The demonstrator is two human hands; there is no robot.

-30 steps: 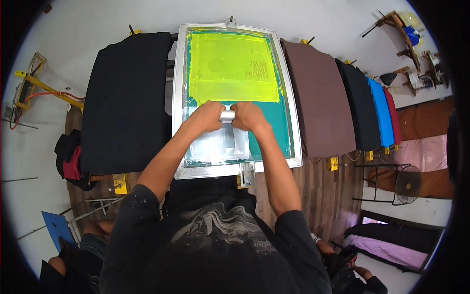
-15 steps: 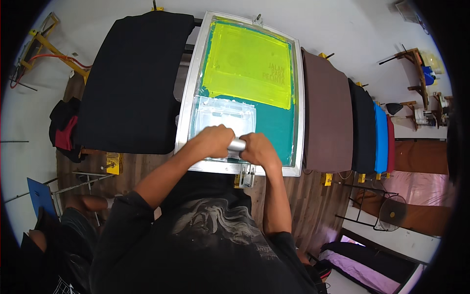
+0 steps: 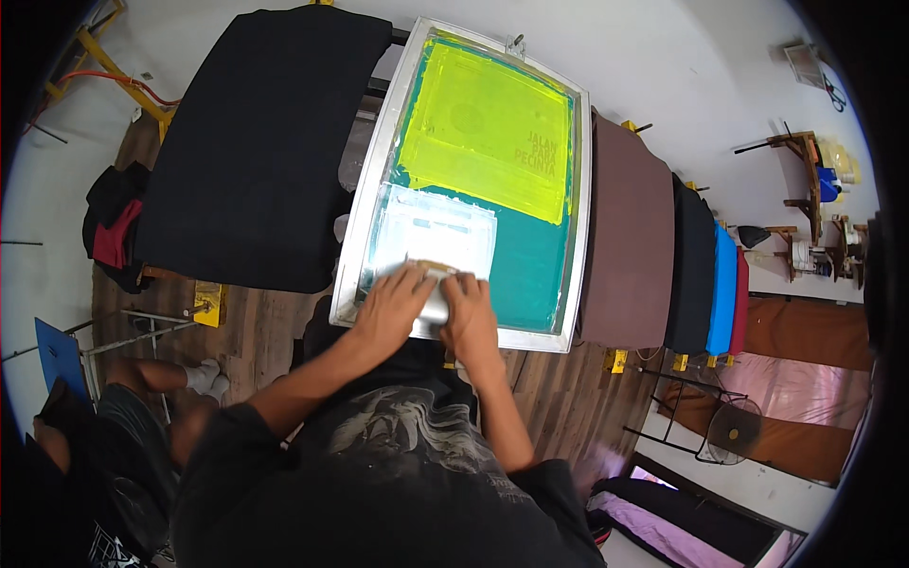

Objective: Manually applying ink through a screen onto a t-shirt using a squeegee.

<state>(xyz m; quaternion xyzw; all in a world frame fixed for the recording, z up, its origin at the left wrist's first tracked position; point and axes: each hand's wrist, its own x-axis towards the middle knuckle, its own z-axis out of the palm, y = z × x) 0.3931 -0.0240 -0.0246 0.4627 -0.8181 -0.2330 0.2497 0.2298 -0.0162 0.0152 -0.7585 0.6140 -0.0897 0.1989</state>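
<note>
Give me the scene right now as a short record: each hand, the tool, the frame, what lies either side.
Left hand: fingers over the squeegee's left part
Right hand: fingers over its right part
Tool: silver squeegee, at the frame's near end
Frame: metal screen frame, tilted in view
Screen surface: yellow-green area at the far end, white patch near left, teal area near right
Left side: black cloth
Right side: brown cloth nearest
</note>
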